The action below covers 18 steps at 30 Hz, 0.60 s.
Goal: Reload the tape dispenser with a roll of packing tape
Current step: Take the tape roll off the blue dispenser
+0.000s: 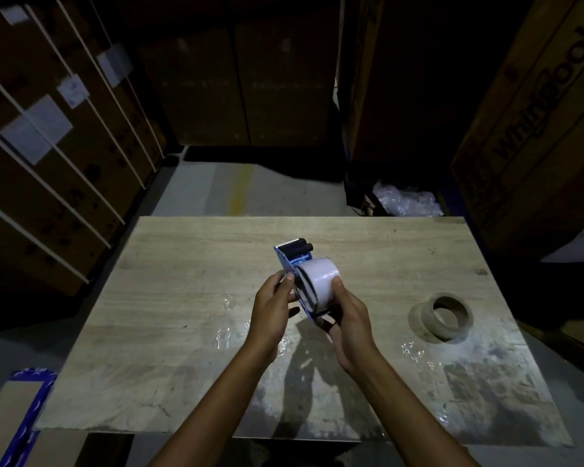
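At the near left corner, a flat cardboard piece edged with blue tape [24,409] is seen beside the surface [189,315], a pale wood-grain board whose near half is scuffed and marked with grey smears and scraps of clear film. Two bare forearms are extended over it. The left hand [273,308] is closed on the flat blue side plate of the tape dispenser [292,256], and the right hand [349,321] is wrapped around the roll of packing tape [317,281]; both grips are clenched on what is held. Dispenser and roll are held together above the middle of the surface, the roll pressed against the dispenser's side over the hub. The roll is white and glossy, with dark bands at its left edge; the dispenser is blue, with black rollers at its far end. To the right, an empty cardboard core [444,316] is lying on the surface, well apart from the hands. Beyond the far edge, a grey floor with a yellow stripe [240,187] is seen, then crumpled clear plastic [408,198], and tall brown cartons [536,106] on all sides in dim light.
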{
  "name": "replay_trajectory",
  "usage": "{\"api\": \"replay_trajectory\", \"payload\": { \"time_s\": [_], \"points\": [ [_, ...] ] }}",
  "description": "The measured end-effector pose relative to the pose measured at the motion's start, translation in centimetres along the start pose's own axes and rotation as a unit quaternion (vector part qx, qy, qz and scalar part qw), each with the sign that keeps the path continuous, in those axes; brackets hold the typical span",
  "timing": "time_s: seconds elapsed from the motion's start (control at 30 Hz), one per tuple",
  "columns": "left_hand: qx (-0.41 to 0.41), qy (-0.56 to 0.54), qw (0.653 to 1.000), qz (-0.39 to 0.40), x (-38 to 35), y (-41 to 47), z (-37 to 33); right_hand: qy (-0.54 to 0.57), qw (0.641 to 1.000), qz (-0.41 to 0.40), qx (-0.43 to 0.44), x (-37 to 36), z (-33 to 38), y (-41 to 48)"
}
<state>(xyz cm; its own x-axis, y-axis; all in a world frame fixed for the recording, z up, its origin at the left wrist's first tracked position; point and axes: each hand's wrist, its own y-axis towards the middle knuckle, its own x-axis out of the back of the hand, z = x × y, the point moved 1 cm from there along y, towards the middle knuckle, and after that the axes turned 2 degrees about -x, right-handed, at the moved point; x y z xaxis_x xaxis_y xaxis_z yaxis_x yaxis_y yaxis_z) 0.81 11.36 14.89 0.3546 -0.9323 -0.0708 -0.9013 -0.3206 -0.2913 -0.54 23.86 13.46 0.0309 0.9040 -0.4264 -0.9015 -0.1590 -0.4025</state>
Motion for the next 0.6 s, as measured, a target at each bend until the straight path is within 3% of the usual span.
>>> {"api": "replay_trajectory", "payload": {
  "time_s": [0.13,0.27,0.37,0.47,0.6],
  "points": [
    [0.007,-0.022,1.000,-0.019,-0.1,-0.1,-0.6,-0.168,0.969,-0.045,0.173,0.7,-0.3,0.0],
    [0.067,-0.017,0.997,0.023,-0.3,0.3,-1.0,-0.374,0.864,-0.098,0.323,1.1,-1.1,0.0],
    [0.085,-0.023,0.995,0.045,-0.6,0.3,-1.0,-0.445,0.805,-0.090,0.382,1.1,-1.2,-0.5],
    [0.074,-0.051,0.994,0.062,-0.5,0.2,-0.6,-0.440,0.798,-0.073,0.405,1.2,-0.6,-0.7],
    [0.059,-0.065,0.991,0.098,-0.3,-0.1,-0.3,-0.366,0.845,-0.051,0.388,0.6,0.2,-1.2]
  ]
}}
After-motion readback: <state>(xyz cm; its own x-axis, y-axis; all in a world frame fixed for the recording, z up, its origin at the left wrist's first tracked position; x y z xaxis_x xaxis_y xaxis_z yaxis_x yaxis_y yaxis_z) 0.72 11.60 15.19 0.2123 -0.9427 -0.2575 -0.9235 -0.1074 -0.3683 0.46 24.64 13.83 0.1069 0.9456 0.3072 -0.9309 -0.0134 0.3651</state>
